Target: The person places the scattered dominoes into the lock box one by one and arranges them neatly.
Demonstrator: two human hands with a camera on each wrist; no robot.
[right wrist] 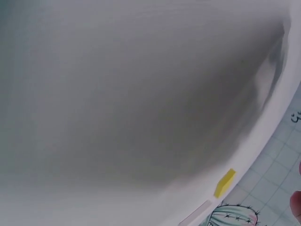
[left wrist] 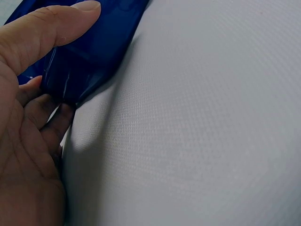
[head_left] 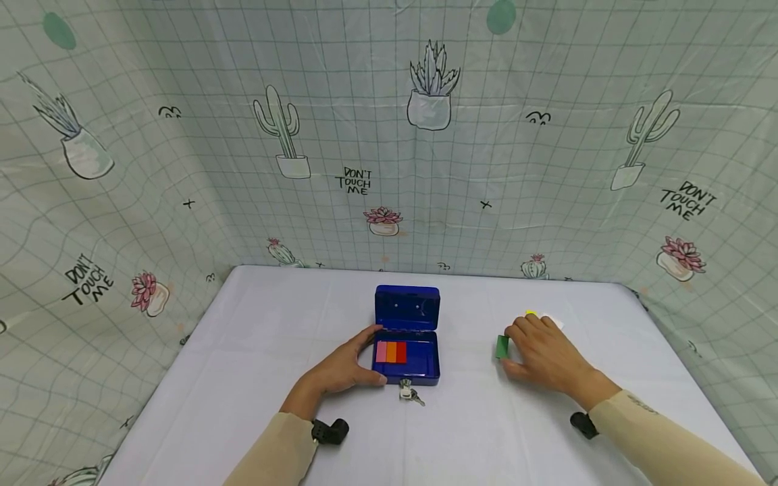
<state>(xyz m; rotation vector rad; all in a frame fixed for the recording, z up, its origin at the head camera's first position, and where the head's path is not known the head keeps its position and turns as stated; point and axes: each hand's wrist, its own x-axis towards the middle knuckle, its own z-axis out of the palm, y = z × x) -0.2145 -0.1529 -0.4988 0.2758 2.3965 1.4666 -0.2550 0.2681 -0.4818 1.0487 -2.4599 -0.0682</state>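
Observation:
A blue metal cash box [head_left: 425, 354] stands with its lid [head_left: 407, 304] raised; pink [head_left: 381, 352], orange [head_left: 392, 352] and red [head_left: 401, 352] blocks lie side by side in its left part. My left hand [head_left: 340, 368] grips the box's left side, thumb at the front corner and fingers at the back. In the left wrist view, the thumb [left wrist: 51, 28] overlaps the blue box [left wrist: 84, 70]. Off to the right, my right hand [head_left: 541, 352] holds a green block [head_left: 502, 346] between thumb and fingertips. That block is out of the right wrist view.
A small key [head_left: 416, 397] hangs from the lock at the box's front. Beyond my right hand lie a yellow block [right wrist: 225, 183] and a white block [right wrist: 195, 214]. White cloth covers the table [head_left: 273, 324], and a patterned curtain [head_left: 389, 148] rises behind it.

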